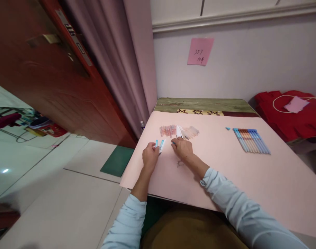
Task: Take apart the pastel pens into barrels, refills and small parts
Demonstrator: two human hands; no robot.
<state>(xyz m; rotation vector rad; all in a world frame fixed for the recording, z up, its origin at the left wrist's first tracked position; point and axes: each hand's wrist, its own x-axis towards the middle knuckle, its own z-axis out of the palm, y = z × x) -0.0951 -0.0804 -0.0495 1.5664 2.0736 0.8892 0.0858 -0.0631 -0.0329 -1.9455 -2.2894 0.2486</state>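
At the far left, beyond a reddish-brown door [95, 100] that stands ajar, a red container [55, 130] sits on the pale tiled floor [72, 211]; nearer the table a dark green mat [117, 160] lies flat on the tiles, and a mauve curtain [137, 52] hangs beside the door's edge; next comes the table, spread with a pale pink sheet [212, 180], and over its left part reaches the left hand [150, 156], thumb and fingers closed on slim light-blue pieces [161, 144], with a white length pointing out just beside them; behind the hands lies a bunch of clear pieces with reddish markings [168, 130], then white sticks [179, 130] fanned beside it, then a loose spread of pale translucent tubes [191, 132]; the right hand [182, 148] is lowered in front of these, fingers curled and a speck of blue at the fingertips, though whether it grips that or merely touches it I cannot tell; on the wall above is a pink note [200, 52] with "357" handwritten on it; farther right, well apart from the hands, a small blue bit [227, 128] lies near a neat row of pens [252, 141], blue and brown at their far ends; at the far right a red cloth [285, 119] carries a pink paper and a pale cord.
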